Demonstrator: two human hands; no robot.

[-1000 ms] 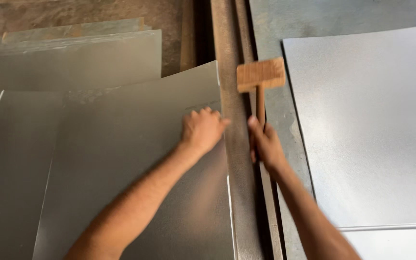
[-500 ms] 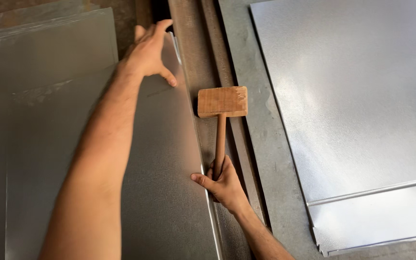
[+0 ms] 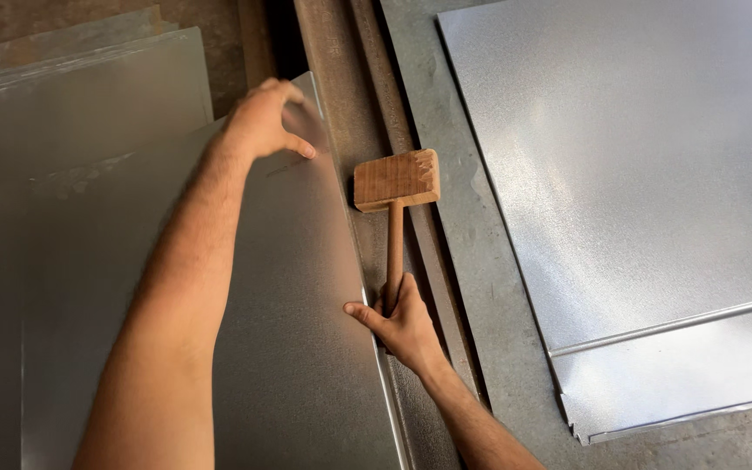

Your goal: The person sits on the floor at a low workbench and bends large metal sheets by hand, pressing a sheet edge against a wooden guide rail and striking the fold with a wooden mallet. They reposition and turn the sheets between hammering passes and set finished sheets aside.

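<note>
Grey sheet metal covers most of the rough floor (image 3: 498,348), with a rusty steel rail (image 3: 332,96) running between a dull sheet (image 3: 289,331) and a brighter sheet (image 3: 646,165) on the right. The left hand (image 3: 263,117) presses the dull sheet's far corner, fingers curled. The right hand (image 3: 402,322) is closed round the handle of a wooden mallet (image 3: 396,180) whose head lies on the rail. Further sheets at the left are cut off.
</note>
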